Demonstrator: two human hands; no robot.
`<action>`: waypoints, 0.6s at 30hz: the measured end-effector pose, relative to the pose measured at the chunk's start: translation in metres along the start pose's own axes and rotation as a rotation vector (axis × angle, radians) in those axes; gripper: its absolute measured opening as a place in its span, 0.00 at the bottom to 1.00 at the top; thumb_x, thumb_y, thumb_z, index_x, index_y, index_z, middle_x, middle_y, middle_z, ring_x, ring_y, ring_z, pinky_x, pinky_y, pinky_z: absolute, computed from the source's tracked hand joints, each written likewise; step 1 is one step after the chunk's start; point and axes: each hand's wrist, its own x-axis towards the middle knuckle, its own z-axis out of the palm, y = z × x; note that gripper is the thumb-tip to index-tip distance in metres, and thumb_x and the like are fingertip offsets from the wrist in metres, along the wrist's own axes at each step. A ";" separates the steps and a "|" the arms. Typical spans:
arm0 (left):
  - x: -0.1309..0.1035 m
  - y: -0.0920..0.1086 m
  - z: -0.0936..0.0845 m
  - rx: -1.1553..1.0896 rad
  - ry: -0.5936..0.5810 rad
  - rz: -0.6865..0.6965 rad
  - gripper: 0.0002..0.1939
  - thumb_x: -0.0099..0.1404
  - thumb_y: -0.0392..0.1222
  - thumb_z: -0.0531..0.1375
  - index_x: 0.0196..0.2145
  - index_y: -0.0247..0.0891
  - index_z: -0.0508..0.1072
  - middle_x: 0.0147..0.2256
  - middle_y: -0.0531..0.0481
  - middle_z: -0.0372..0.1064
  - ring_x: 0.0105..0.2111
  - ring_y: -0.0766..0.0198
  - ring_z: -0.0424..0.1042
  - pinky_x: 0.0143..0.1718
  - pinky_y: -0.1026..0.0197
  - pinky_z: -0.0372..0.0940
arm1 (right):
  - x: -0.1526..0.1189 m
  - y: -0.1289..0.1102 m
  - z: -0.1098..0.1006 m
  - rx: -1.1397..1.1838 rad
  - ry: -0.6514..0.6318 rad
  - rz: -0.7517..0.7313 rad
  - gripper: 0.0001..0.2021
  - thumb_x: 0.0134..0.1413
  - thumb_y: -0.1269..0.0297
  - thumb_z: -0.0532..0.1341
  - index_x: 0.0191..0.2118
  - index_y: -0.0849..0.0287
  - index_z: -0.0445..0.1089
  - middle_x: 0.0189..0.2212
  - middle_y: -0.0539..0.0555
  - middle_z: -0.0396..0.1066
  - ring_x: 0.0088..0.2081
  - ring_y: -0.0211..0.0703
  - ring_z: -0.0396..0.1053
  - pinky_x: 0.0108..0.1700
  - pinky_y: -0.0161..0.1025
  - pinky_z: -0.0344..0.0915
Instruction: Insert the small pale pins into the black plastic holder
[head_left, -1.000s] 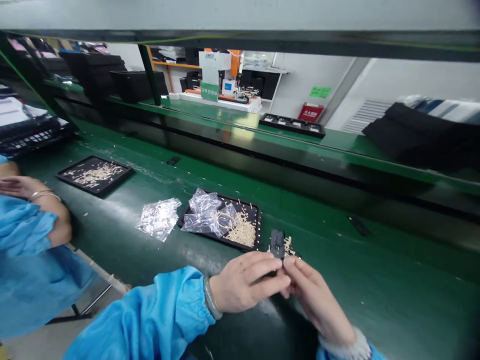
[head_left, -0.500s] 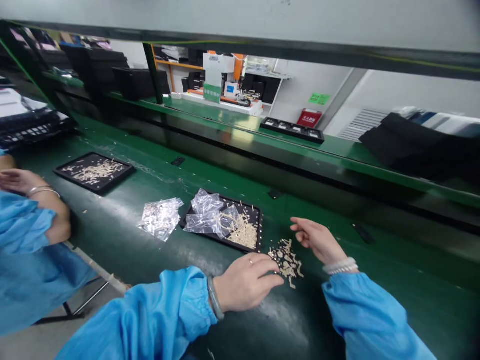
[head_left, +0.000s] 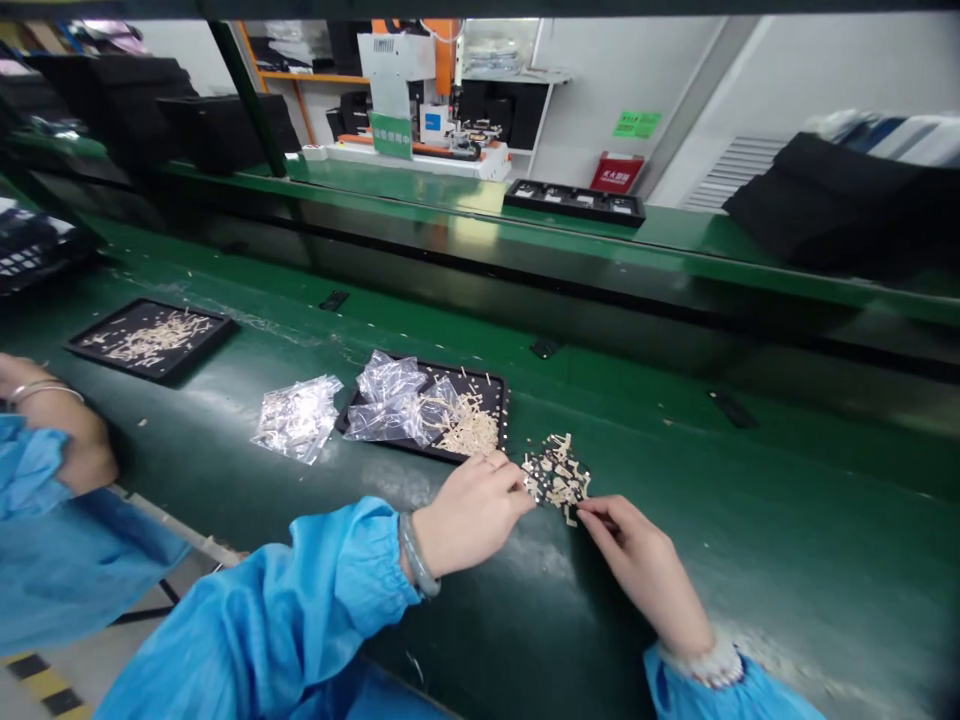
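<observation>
A loose pile of small beige pieces (head_left: 559, 475) lies on the green table between my hands. My left hand (head_left: 476, 505) is closed at the pile's left edge, fingers pressed together; what it holds, if anything, is too small to name. At the pile's lower right, my right hand (head_left: 637, 555) pinches thumb and forefinger together, and I cannot make out what is between them. Just beyond my left hand is a black tray (head_left: 501, 395) with many beige pieces (head_left: 472, 425) and clear plastic bags (head_left: 390, 400) in it.
More clear bags (head_left: 298, 418) lie left of the tray. Farther left stands a second black tray (head_left: 191, 362) with beige pieces, near another person's arm (head_left: 79, 440). A raised green shelf (head_left: 420, 195) runs along the back, bearing a long black tray (head_left: 574, 203).
My right hand has come down and toward me to the pile's edge, its fingers now pinched. My left hand has closed its fingers. The view has tilted downward.
</observation>
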 end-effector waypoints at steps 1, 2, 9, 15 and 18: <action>0.002 0.004 0.003 0.029 -0.025 0.025 0.07 0.65 0.36 0.54 0.32 0.37 0.72 0.32 0.49 0.64 0.37 0.60 0.61 0.37 0.57 0.58 | 0.001 -0.002 0.000 -0.028 -0.002 -0.020 0.13 0.59 0.52 0.52 0.36 0.54 0.68 0.35 0.55 0.70 0.37 0.51 0.68 0.39 0.43 0.62; 0.006 0.007 0.007 0.059 -0.040 0.043 0.06 0.64 0.36 0.54 0.32 0.36 0.71 0.31 0.48 0.63 0.36 0.59 0.61 0.36 0.57 0.58 | 0.001 -0.003 -0.001 -0.050 -0.001 -0.035 0.13 0.60 0.53 0.51 0.36 0.54 0.67 0.35 0.56 0.69 0.38 0.51 0.67 0.40 0.44 0.62; 0.042 0.012 0.036 0.222 0.003 0.059 0.07 0.63 0.35 0.54 0.30 0.31 0.70 0.32 0.45 0.63 0.38 0.55 0.61 0.35 0.55 0.56 | 0.000 -0.003 0.004 -0.092 0.012 -0.042 0.12 0.61 0.56 0.49 0.38 0.55 0.66 0.34 0.56 0.69 0.36 0.50 0.67 0.38 0.44 0.62; 0.048 0.009 0.046 0.251 -0.025 0.032 0.05 0.64 0.35 0.54 0.31 0.33 0.69 0.32 0.45 0.65 0.39 0.56 0.61 0.37 0.55 0.55 | 0.000 -0.002 0.006 -0.121 0.025 -0.061 0.11 0.61 0.59 0.49 0.39 0.56 0.66 0.36 0.56 0.69 0.37 0.49 0.67 0.38 0.43 0.63; 0.045 0.007 0.044 0.274 -0.010 0.016 0.05 0.65 0.36 0.53 0.33 0.33 0.68 0.33 0.46 0.64 0.38 0.56 0.62 0.36 0.55 0.56 | -0.001 -0.004 0.008 -0.133 0.053 -0.091 0.11 0.62 0.60 0.48 0.42 0.55 0.65 0.39 0.56 0.68 0.39 0.49 0.67 0.40 0.43 0.63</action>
